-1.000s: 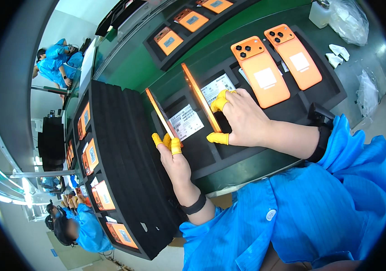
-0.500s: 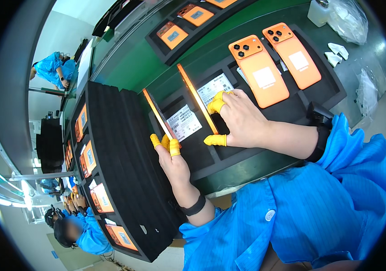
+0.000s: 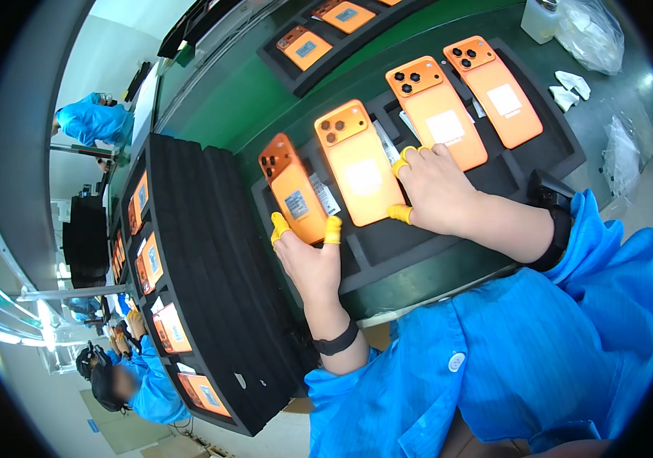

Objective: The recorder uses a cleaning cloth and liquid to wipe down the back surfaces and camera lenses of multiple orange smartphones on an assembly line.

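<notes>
Yellow finger cots cover several fingertips of both my hands. My left hand (image 3: 310, 263) grips the lower end of an orange phone (image 3: 293, 191), thumb on one side and fingers on the other. Its back, bearing a small grey label, faces up at a tilt. Beside it, my right hand (image 3: 442, 191) holds a second orange phone (image 3: 358, 172) by its right edge; a white square shows on that back. Both phones are over a black foam tray (image 3: 568, 155). White printed labels (image 3: 327, 195) show partly behind them.
Two more orange phones, one near the middle (image 3: 437, 114) and one farther right (image 3: 498, 99), lie camera side up in the tray. Left stands a tall stack of black foam trays (image 3: 219, 267). Another phone tray (image 3: 296, 80) lies beyond. Plastic bags (image 3: 590, 34) sit far right; co-workers (image 3: 139, 389) are at left.
The two held phones have turned from edge-on to backs facing up. Both my hands have shifted slightly right with them.
</notes>
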### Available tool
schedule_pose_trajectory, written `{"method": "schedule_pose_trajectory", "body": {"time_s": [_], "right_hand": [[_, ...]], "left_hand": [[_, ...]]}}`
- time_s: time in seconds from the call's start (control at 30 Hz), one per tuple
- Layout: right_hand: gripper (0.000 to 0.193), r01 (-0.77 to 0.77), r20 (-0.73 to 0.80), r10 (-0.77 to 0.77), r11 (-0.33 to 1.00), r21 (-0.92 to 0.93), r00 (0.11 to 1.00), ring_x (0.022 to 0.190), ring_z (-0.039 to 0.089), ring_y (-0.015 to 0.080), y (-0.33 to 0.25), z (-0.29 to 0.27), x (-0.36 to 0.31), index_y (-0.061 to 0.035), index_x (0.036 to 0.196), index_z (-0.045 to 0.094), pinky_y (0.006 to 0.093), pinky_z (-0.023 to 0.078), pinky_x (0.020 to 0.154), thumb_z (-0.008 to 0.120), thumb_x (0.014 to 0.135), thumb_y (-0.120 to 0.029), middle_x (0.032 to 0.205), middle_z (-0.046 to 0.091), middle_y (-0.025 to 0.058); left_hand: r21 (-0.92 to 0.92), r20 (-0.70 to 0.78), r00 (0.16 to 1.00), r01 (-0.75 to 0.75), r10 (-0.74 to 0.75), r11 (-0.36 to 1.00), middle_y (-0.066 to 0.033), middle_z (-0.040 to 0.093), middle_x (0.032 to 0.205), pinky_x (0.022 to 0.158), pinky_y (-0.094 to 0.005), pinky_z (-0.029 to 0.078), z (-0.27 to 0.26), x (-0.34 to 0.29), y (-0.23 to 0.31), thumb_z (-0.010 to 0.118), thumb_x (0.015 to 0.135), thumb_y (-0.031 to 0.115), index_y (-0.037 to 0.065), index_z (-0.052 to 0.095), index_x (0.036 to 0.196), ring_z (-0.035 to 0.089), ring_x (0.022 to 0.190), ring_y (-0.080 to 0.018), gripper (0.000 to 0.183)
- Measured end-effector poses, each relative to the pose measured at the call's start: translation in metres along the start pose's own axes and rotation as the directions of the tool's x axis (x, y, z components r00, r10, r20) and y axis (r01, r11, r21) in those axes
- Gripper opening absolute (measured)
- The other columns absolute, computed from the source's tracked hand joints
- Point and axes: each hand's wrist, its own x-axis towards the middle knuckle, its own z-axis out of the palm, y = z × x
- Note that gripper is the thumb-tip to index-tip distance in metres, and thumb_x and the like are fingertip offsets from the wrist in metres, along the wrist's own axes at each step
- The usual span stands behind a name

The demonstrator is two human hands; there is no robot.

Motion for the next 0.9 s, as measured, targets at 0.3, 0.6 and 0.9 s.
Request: {"method": "schedule_pose_trajectory", "body": {"time_s": [0.3,0.6,0.9], "right_hand": [[0.036,0.04,-0.187,-0.048,0.998,-0.046,0.981,0.084,0.049,0.0246,0.008,-0.009,0.003,-0.0015,0.088,0.055,0.0356,0.036,0.076,0.064,0.07,-0.031,0.087,0.05,0.0114],[0.025,-0.034,-0.034,0.033,0.999,-0.023,0.999,0.079,0.058,0.0271,0.0,-0.004,0.021,-0.0004,0.087,0.053,0.0346,0.047,0.068,0.062,0.073,-0.019,0.081,0.058,0.015],[0.056,-0.268,0.175,0.211,0.86,0.435,0.962,0.084,0.058,0.028,0.008,0.001,0.035,0.006,0.112,0.042,0.0341,0.046,0.072,0.067,0.072,-0.024,0.089,0.059,0.0175]], "left_hand": [[-0.106,-0.02,0.996,-0.085,0.083,0.991,-0.0285,0.041,0.108,0.091,-0.0422,0.033,-0.007,-0.005,-0.007,0.063,0.076,0.023,-0.012,0.037,0.112,0.039,0.108,-0.0411,0.056],[0.212,0.268,0.954,0.077,-0.134,0.974,-0.0249,0.052,0.102,0.08,-0.0403,0.041,-0.023,0.025,0.012,0.058,0.08,0.028,-0.007,0.046,0.102,0.05,0.097,-0.0372,0.043],[-0.49,0.329,0.926,0.333,-0.182,0.806,-0.016,0.059,0.087,0.067,-0.0283,0.046,-0.025,0.049,-0.017,0.067,0.075,0.02,-0.007,0.046,0.102,0.059,0.076,-0.0181,0.043]]}}
